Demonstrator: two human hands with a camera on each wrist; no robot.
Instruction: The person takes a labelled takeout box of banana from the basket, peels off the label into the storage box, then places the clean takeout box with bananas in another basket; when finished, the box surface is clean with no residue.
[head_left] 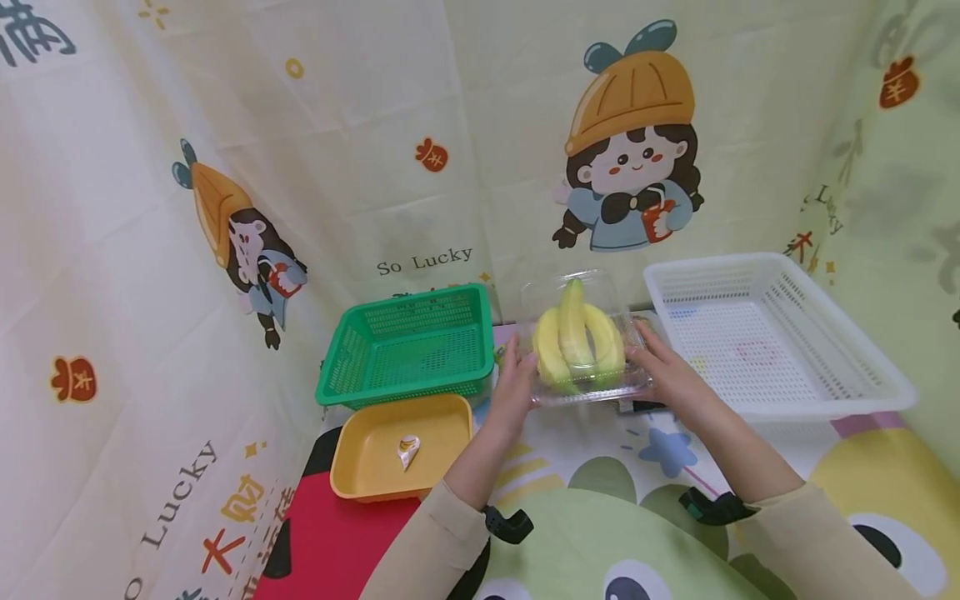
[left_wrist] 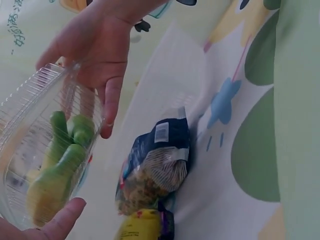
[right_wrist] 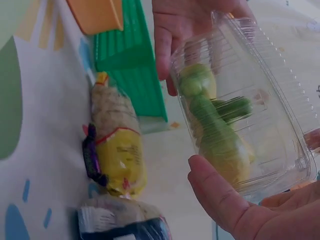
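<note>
Both hands hold a clear plastic box (head_left: pixel 592 393) with yellow bananas (head_left: pixel 573 346) inside; their ends look green in the wrist views. My left hand (head_left: pixel 516 379) grips the box's left side, and my right hand (head_left: pixel 667 367) grips its right side. From the right wrist, the right thumb (right_wrist: pixel 217 192) shows along the near edge, with the left hand (right_wrist: pixel 192 25) at the opposite side. The box is held up above the table. Under it lie a dark-blue-topped food bag (left_wrist: pixel 155 162), a yellow bag (right_wrist: pixel 120 145) of pale pieces and a purple-wrapped piece (right_wrist: pixel 92 155).
On the left, a green basket (head_left: pixel 405 387) stands behind a yellow tray (head_left: pixel 367 479) that holds a small white wrapped packet (head_left: pixel 407 450). A white basket (head_left: pixel 825 408) sits on the right. Behind everything hangs a printed cloth (head_left: pixel 495 125), and a patterned cloth (head_left: pixel 555 533) covers the table.
</note>
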